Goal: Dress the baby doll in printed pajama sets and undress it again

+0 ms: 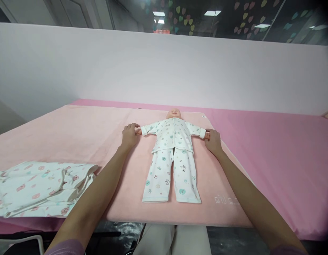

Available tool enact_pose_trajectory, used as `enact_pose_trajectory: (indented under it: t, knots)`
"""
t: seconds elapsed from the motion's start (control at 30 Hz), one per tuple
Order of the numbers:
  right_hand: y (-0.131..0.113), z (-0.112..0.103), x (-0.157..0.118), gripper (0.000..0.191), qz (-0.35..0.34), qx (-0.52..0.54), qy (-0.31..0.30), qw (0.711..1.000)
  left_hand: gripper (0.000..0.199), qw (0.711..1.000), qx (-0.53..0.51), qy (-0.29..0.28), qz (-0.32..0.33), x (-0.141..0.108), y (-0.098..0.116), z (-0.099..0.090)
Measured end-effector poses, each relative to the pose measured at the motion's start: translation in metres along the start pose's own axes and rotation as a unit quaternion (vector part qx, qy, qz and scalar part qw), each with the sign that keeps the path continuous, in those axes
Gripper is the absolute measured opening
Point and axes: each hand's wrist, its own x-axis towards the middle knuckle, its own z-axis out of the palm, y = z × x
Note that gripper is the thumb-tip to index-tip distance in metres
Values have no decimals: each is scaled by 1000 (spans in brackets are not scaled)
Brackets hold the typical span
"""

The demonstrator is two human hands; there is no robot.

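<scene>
A baby doll (174,113) lies on its back with its head away from me and its arms stretched out sideways. It wears a white printed top (173,134) and white printed trousers (159,177), whose legs lie flat and slightly apart. My left hand (130,134) is closed on the doll's hand at the left cuff. At the other cuff, my right hand (213,140) has its fingers around the doll's other hand. Both doll hands are partly hidden by my fingers.
Beneath the doll is a peach mat (121,202) on a pink-covered table (281,159). A folded white printed cloth (41,187) lies at the near left. Behind the table stands a white wall (164,67), with dark glass (201,21) bearing heart stickers above it.
</scene>
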Motion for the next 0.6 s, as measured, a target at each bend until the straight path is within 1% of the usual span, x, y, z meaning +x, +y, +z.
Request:
enact_pose_trajectory:
  t: [0.07, 0.1, 0.17, 0.2, 0.23, 0.27, 0.3, 0.33, 0.37, 0.4, 0.43, 0.5, 0.6]
  knots:
    - [-12, -5, -1, 55, -15, 24, 4, 1000, 42, 999, -30, 32, -5, -1, 13, -7]
    - [-22, -9, 0, 55, -14, 43, 12, 999, 40, 997, -57, 51, -4, -1, 24, -12]
    - [-49, -17, 4, 48, 4, 99, 34, 995, 33, 990, -123, 68, 12, -1, 52, -21]
    - [-65, -22, 8, 43, 13, 134, 34, 990, 28, 986, -157, 54, 26, -1, 70, -25]
    - [-83, -27, 13, 36, 14, 170, 15, 985, 25, 981, -190, 18, 41, -1, 89, -29]
    - [-101, -32, 19, 29, 3, 200, -32, 979, 25, 972, -225, -42, 53, -1, 107, -31]
    - [-119, -37, 25, 24, -16, 217, -106, 970, 29, 958, -259, -112, 61, 0, 124, -31]
    - [-135, -41, 32, 23, -40, 215, -193, 956, 34, 940, -285, -178, 61, 1, 140, -31]
    - [-149, -44, 38, 23, -61, 196, -271, 941, 38, 924, -302, -230, 53, 2, 153, -29]
    - [-161, -46, 44, 24, -74, 167, -326, 927, 40, 912, -308, -266, 41, 4, 163, -27]
    - [-169, -47, 50, 25, -80, 138, -362, 918, 38, 908, -305, -288, 30, 7, 170, -24]
    - [-179, -44, 57, 28, -82, 106, -387, 912, 31, 911, -279, -303, 15, 13, 177, -17]
    - [-180, -34, 59, 31, -87, 131, -385, 909, 35, 918, -242, -313, 17, 21, 173, -12]
